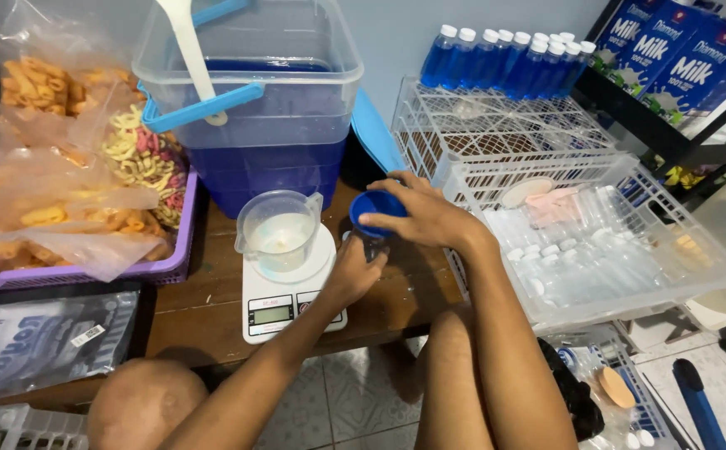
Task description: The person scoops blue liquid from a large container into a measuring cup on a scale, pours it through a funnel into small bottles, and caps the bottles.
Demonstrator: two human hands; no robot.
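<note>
Low in the frame my knees and forearms come up toward the wooden table [213, 308]. My left hand [353, 271], just right of centre, is wrapped around a small bottle [371, 247] that stands on the table beside the scale [284, 292]; most of the bottle is hidden in my grip, so I cannot tell how full it is. My right hand [421, 218] rests over it, fingers curled on the rim of the blue funnel [377, 208] seated in the bottle's mouth. To do this well I judge I should keep the bottle upright and pressed to the table, hold the funnel straight and snug in the neck, and let it drain fully so nothing drips on the wood. Just left, on the scale, stands the clear jug [280, 229], which looks nearly empty. Right of my hands lies a white crate [630, 258] of empty clear bottles. Behind the jug, in the upper middle, sits the tub [255, 117] of blue liquid with a white ladle [192, 50] in it. Far upper right, filled blue bottles [505, 58] stand in a row; upper left, bags of snacks [71, 167].
</note>
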